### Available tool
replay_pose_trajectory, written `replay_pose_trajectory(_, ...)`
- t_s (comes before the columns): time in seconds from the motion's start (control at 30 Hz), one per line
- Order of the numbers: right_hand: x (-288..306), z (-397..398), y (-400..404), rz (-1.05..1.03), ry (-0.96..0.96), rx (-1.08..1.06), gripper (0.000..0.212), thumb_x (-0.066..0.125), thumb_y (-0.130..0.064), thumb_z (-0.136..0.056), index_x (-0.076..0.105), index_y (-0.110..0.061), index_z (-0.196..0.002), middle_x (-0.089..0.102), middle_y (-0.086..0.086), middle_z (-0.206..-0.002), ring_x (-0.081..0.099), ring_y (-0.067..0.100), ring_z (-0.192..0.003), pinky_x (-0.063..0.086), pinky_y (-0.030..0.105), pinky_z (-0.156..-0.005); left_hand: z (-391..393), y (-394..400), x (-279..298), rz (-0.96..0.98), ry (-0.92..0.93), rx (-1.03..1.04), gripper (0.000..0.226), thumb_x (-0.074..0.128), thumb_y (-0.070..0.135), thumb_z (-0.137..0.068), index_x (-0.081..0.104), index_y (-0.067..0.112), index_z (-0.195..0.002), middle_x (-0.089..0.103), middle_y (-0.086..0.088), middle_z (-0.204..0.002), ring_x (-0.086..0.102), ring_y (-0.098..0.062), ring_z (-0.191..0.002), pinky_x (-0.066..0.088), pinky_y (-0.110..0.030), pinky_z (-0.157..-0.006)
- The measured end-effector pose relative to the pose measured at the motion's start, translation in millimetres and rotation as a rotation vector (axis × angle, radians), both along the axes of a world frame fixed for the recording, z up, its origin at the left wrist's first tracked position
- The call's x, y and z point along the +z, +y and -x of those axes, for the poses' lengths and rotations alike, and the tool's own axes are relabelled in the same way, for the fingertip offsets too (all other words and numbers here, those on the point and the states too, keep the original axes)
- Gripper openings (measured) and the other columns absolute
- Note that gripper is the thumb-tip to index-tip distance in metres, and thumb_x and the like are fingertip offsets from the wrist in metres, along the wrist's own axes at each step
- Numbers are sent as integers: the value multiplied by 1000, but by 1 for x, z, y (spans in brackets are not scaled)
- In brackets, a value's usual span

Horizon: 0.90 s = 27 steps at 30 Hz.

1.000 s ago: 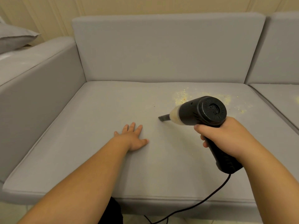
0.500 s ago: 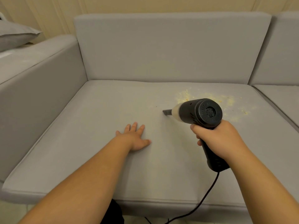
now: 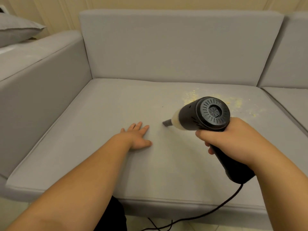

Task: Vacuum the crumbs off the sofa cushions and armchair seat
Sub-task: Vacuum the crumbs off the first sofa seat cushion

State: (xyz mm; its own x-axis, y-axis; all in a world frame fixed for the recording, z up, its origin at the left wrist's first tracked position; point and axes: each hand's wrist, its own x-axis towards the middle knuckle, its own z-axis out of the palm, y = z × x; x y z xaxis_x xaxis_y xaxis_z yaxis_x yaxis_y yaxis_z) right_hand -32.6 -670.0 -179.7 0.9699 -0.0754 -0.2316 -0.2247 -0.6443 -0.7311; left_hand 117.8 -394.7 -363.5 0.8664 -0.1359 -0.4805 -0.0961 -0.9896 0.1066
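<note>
My right hand [image 3: 233,139] grips the handle of a black handheld vacuum [image 3: 208,114]. Its narrow nozzle [image 3: 167,122] points left and touches the grey seat cushion [image 3: 100,155], a short way right of my left hand [image 3: 138,136]. That left hand lies flat on the cushion, fingers spread, holding nothing. Yellow crumbs [image 3: 236,102] are scattered on the cushion's back right part, behind the vacuum body. A clear chamber behind the nozzle shows pale debris inside.
The vacuum's black cord [image 3: 216,209] hangs over the cushion's front edge to the floor. A grey armrest [image 3: 38,77] rises at the left with a pillow [image 3: 16,29] beyond it. The back cushion [image 3: 175,47] stands behind; a second seat cushion [image 3: 293,100] adjoins at the right.
The vacuum has swung down and left, its nozzle moving closer to my left hand. My left hand has stayed flat on the cushion.
</note>
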Motion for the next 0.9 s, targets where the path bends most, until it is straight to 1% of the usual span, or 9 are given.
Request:
replay_pose_trajectory(0.1,9,9,1,29,27,70,20,74,-30,-87,71,-11,-82,75,3,-71,69,5,-53,49,29,-63,3,0,1,12,6,17,93,46,71,-93,-6,43,-164,-17,7,-172,-13,-21,-159,1,-62,-125)
replay_pose_trajectory(0.27,6,10,5,0,4,67,17,75,-31,-87,70,-15,-82,76,4,-75,74,10,-60,53,30,-67,7,1,2,12,17,39,94,47,71,-92,-6,43,-164,-18,7,-172,-13,-21,-159,0,-61,-125)
replay_pose_trajectory(0.37,-10,3,13,-59,-27,14,15,75,-37,-87,71,-23,-83,77,1,-73,76,13,-68,55,31,-69,8,-1,3,13,18,47,94,48,71,-92,-7,43,-163,-18,6,-172,-13,-22,-159,0,-61,-125)
replay_pose_trajectory(0.43,-22,-2,19,-97,-43,-24,14,75,-38,-87,70,-26,-84,77,1,-74,76,12,-68,55,31,-67,9,-3,4,10,21,50,94,48,71,-92,-7,43,-163,-19,6,-172,-14,-23,-159,0,-61,-125)
replay_pose_trajectory(0.5,-29,-7,21,-141,-64,-56,12,74,-38,-88,71,-26,-86,77,2,-77,76,11,-68,56,33,-70,9,-5,5,5,25,47,94,48,70,-92,-8,43,-163,-19,6,-172,-14,-23,-159,-1,-61,-125)
replay_pose_trajectory(0.63,-26,-14,11,-160,-145,-123,12,78,-39,-88,73,-28,-89,77,-1,-74,75,11,-68,57,33,-71,11,-14,8,-8,6,-5,93,46,72,-93,-8,42,-164,-19,5,-172,-15,-23,-159,-3,-62,-125)
replay_pose_trajectory(0.7,-18,-23,-2,-164,-201,-192,14,79,-40,-87,74,-27,-89,78,-2,-73,76,14,-70,58,36,-75,13,-24,8,-3,-19,-50,91,43,72,-94,-8,42,-163,-20,5,-172,-16,-23,-159,-5,-61,-125)
replay_pose_trajectory(0.83,0,-62,-43,-283,-279,-318,15,79,-36,-89,71,-28,-98,79,3,-89,78,13,-72,62,38,-75,9,-51,6,10,-62,-130,84,36,72,-98,-9,43,-163,-22,6,-171,-17,-21,-158,-7,-61,-124)
replay_pose_trajectory(0.9,-1,-87,-62,-274,-284,-354,13,78,-32,-90,70,-25,-98,78,6,-94,78,17,-76,61,41,-78,4,-66,6,34,-78,-136,81,33,71,-99,-9,44,-163,-23,6,-171,-19,-21,-158,-9,-61,-124)
